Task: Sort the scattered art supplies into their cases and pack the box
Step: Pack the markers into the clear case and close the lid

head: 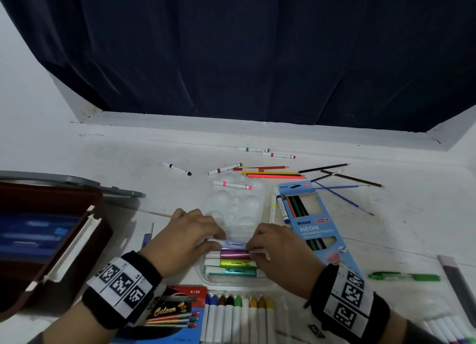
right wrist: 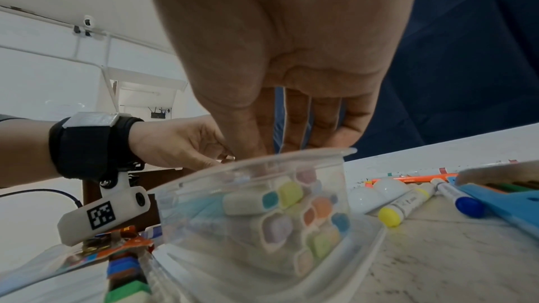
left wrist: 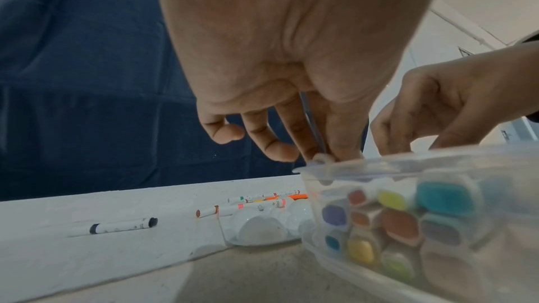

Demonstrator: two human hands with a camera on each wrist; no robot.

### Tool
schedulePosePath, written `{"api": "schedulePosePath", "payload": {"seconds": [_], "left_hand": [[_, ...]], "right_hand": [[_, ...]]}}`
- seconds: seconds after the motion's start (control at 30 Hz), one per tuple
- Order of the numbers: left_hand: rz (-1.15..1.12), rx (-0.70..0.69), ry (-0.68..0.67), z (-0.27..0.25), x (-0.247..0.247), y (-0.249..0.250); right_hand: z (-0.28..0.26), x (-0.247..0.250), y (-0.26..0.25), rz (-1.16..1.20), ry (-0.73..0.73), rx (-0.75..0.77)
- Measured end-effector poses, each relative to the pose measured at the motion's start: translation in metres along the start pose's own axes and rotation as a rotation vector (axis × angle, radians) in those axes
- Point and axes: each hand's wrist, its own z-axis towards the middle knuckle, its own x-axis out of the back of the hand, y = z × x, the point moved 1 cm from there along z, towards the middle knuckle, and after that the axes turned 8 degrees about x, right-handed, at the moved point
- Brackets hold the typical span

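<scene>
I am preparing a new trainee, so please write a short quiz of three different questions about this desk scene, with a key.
1. True or false: both hands are at the clear plastic case of highlighters.
2. Multiple choice: the blue Ninso pencil box lies A) left of the case, B) right of the case, C) inside the brown box.
3. Fill in: the loose marker with black ends lies on the ____.

Key
1. True. The left hand and the right hand both hold a lilac highlighter over the case.
2. B.
3. Table, far from the case.
</scene>
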Motion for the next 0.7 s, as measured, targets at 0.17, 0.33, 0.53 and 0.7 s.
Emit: {"api": "schedulePosePath", "payload": {"seconds": [0.17,0.33,0.53,0.7], "left_hand": [[0.003,0.043,-0.077,0.003,-0.003,0.002],[-0.042,0.047,-0.112,0.003,0.001,0.004],[-0.069,0.060,-0.112,0.000,-0.001,0.000],[-0.089,0.069,-0.098,-0.002,-0.001,0.000]], "right_hand": [[0.001,0.002,-0.002,0.002,-0.019,-0.013],[0.001,0.003,-0.002,0.015,-0.024,-0.017],[-0.002,0.004,0.003,0.102,0.037,-0.022],[-0.017,0.008,0.019,0.132,0.124,-0.062]]}}
